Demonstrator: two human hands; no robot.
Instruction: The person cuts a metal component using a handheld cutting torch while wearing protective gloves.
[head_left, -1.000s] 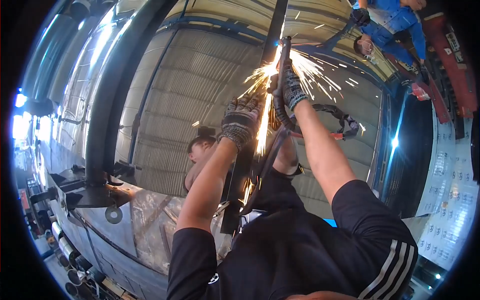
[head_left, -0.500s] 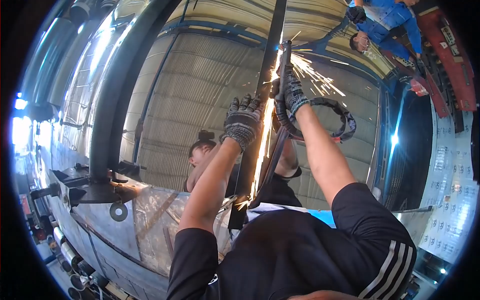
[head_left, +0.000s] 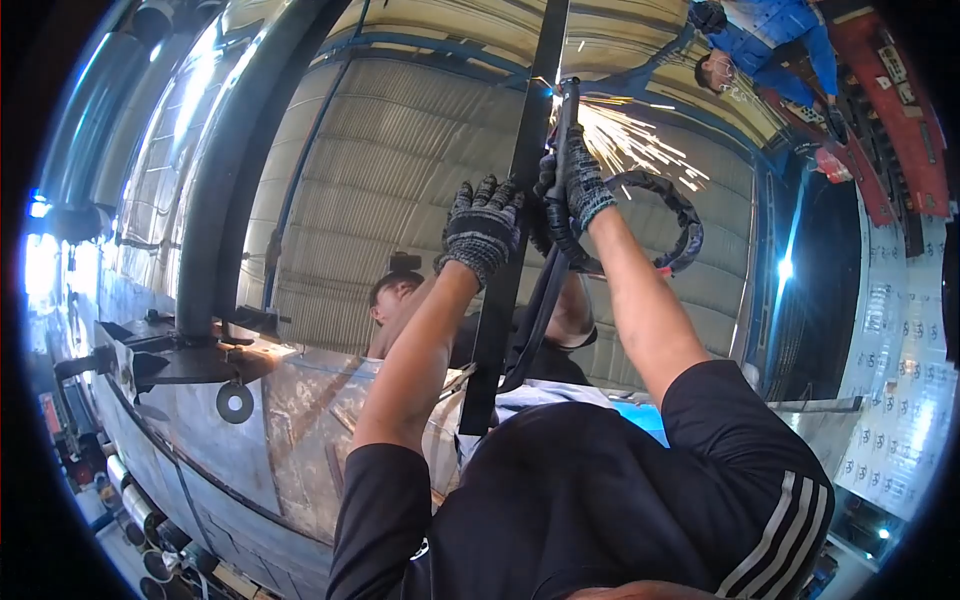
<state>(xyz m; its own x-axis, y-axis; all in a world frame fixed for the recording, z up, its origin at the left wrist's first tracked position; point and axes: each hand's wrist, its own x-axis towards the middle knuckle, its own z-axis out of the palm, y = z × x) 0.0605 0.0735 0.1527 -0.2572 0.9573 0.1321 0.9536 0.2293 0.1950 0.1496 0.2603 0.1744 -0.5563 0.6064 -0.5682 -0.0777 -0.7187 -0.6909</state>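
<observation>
In the head view, a long dark steel bar (head_left: 503, 315) runs from top to bottom near the middle. My left hand (head_left: 482, 228), in a grey and black knit glove, lies against the bar's left side with fingers spread. My right hand (head_left: 583, 182), gloved alike, is wrapped round a slim black cutting torch (head_left: 567, 125) on the bar's right side. A small blue-white glow shows by the torch tip at the bar, and sparks (head_left: 630, 140) fan out to the right. The torch's black sheathed cable (head_left: 688, 225) loops beside my right wrist.
Another person (head_left: 395, 295) is behind the bar, partly hidden by my left arm. A person in blue (head_left: 770, 45) is at upper right near red metal beams (head_left: 880, 90). At left stand a thick dark column (head_left: 225, 180) and a worn metal surface (head_left: 300, 440).
The bright stream of sparks running down along the bar is gone; sparks now spray mainly rightward from the tip. Both hands stay almost in place.
</observation>
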